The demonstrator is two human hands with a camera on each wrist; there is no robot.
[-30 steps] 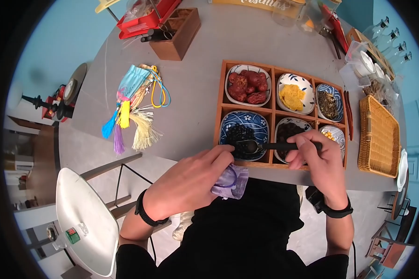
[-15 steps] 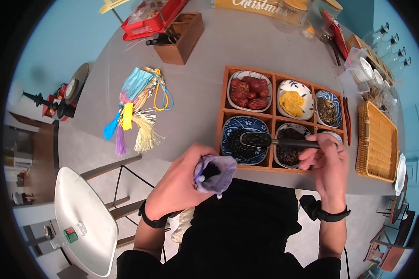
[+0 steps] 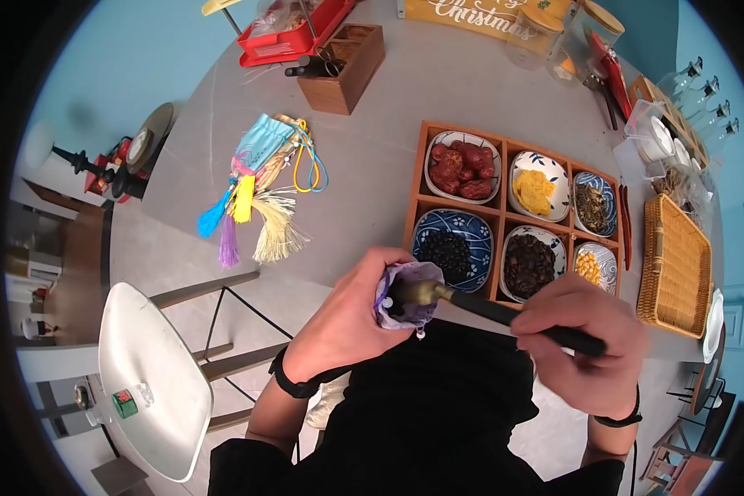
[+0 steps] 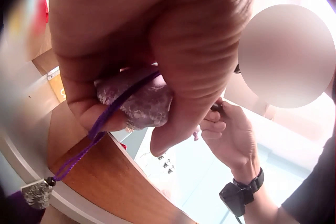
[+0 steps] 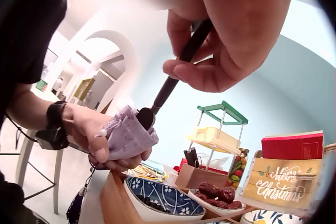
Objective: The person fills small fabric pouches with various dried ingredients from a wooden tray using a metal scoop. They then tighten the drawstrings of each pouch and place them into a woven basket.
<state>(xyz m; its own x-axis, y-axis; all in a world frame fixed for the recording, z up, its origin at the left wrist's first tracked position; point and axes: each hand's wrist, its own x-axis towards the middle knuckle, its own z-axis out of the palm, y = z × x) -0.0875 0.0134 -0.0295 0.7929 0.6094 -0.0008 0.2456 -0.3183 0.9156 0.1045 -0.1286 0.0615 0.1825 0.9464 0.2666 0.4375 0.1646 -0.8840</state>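
Observation:
My left hand grips a small purple drawstring pouch with its mouth held open, just in front of the wooden box. A purple cord with a tassel hangs from the pouch in the left wrist view. In my right hand is the black handle of a spoon, pinched between thumb and fingers. The spoon's bowl is tipped into the pouch mouth, and the pouch's inside is mostly hidden. Behind the pouch, a blue patterned dish of black beans sits in the box's front left compartment.
The divided wooden box also holds dishes of red dates, yellow pieces, dried leaves, dark dried pieces and yellow kernels. Tasselled pouches lie to the left. A wicker basket stands at the right.
The spoon has lifted from the bean dish, moved left and toward the body, and tipped into the pouch mouth. My left hand turned the pouch mouth upward.

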